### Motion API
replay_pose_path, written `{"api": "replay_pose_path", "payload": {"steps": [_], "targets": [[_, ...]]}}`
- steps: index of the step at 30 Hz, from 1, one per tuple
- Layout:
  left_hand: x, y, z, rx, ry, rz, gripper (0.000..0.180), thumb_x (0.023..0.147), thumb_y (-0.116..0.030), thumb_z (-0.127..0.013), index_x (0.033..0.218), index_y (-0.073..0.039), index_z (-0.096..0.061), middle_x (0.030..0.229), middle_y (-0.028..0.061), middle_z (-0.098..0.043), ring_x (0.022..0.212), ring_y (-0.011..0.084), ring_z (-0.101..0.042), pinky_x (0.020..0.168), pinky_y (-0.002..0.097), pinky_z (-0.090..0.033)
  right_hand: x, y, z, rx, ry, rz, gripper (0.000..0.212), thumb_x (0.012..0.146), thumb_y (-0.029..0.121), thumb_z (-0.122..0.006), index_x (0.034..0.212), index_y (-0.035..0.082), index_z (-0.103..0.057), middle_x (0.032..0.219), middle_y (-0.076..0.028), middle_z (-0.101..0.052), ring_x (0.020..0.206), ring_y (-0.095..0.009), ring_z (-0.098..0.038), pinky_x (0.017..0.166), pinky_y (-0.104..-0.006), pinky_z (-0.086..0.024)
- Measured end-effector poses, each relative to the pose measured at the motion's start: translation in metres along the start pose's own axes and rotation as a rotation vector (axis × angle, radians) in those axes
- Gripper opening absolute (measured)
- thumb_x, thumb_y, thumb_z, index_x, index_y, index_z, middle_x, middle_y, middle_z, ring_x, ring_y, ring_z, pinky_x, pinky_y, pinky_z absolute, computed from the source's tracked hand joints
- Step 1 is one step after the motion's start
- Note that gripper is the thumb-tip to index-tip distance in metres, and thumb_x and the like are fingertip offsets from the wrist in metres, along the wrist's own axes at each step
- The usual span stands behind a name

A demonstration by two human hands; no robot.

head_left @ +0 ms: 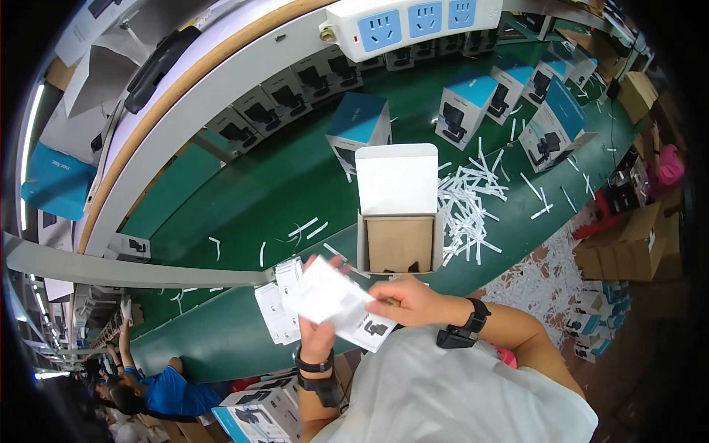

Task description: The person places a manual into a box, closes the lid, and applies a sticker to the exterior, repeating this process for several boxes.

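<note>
A white printed leaflet [325, 292], partly smeared by motion, is held above the front edge of the green table. My left hand [317, 336] is closed on it from behind, fingertips showing past its upper edge. My right hand [408, 300] pinches its right side near a printed picture of a device. Just beyond my hands stands a white box [397, 181] with its lid raised and a brown cardboard insert [399, 240] inside. To the left, other white leaflets [272, 314] lie on the table, partly behind the held one.
White paper strips [469, 210] are heaped right of the box. Blue-and-white cartons [459, 118] stand on the green table [244, 192]. A white power strip [413, 26] is overhead. One person in blue [181, 387] is at left, another in pink [670, 164] far right.
</note>
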State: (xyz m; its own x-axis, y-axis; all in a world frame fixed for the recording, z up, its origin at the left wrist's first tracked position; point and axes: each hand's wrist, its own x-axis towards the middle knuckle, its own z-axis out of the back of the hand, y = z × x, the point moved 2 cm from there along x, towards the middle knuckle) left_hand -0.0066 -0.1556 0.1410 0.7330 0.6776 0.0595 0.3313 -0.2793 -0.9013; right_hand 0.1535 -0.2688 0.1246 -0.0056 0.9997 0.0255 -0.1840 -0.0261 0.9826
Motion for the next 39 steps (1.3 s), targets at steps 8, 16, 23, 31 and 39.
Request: {"api": "replay_pose_path", "payload": {"steps": [8,16,23,31,39], "targets": [[0.049,-0.010,-0.044,0.342,0.033,-0.715,0.070,0.088,0.002,-0.051,0.146,-0.019,-0.017,0.127,0.0320,-0.050,0.099,0.0370,-0.065,0.088,0.0478,-0.053,-0.055,0.011,0.038,0.033,-0.549,0.128,0.018,0.097,0.011,-0.058,0.110,0.002,-0.067,0.080,-0.008,-0.071,0.062,-0.014,-0.063,0.055,-0.0268,-0.047],[0.057,0.019,-0.020,0.926,0.090,-1.013,0.044,0.071,0.006,-0.064,0.111,-0.010,-0.055,0.125,0.0319,-0.054,0.102,0.0461,-0.062,0.084,0.0470,-0.054,-0.120,-0.032,0.076,0.034,-0.962,-0.160,0.014,0.098,0.012,-0.058,0.095,0.001,-0.066,0.073,-0.003,-0.066,0.060,-0.003,-0.049,0.055,-0.0207,-0.038],[0.060,0.044,-0.019,1.063,0.119,-0.545,0.066,0.075,-0.004,-0.068,0.138,-0.004,-0.049,0.149,0.0266,-0.033,0.129,0.0427,-0.047,0.106,0.0477,-0.041,-0.114,-0.061,0.062,-0.158,-0.804,-0.211,0.015,0.093,0.012,-0.065,0.103,0.001,-0.066,0.087,-0.005,-0.069,0.063,-0.003,-0.050,0.058,-0.0205,-0.040],[0.042,0.059,-0.049,1.387,0.551,-0.481,0.064,0.085,-0.017,-0.071,0.142,-0.002,-0.045,0.142,0.0205,-0.048,0.130,0.0420,-0.047,0.107,0.0504,-0.038,-0.061,-0.032,0.053,-0.538,-0.413,-0.090,0.048,0.087,0.023,-0.063,0.132,0.009,-0.057,0.146,-0.010,-0.050,0.090,-0.027,-0.069,0.064,-0.0304,-0.054],[0.037,0.093,-0.044,1.530,0.455,-0.508,0.063,0.080,-0.016,-0.073,0.140,-0.014,-0.052,0.143,0.0143,-0.048,0.134,0.0360,-0.044,0.111,0.0488,-0.035,-0.049,-0.048,0.096,-0.553,-0.787,-0.197,0.016,0.087,0.012,-0.064,0.103,0.008,-0.061,0.096,-0.011,-0.066,0.076,-0.031,-0.067,0.065,-0.0350,-0.052]]}}
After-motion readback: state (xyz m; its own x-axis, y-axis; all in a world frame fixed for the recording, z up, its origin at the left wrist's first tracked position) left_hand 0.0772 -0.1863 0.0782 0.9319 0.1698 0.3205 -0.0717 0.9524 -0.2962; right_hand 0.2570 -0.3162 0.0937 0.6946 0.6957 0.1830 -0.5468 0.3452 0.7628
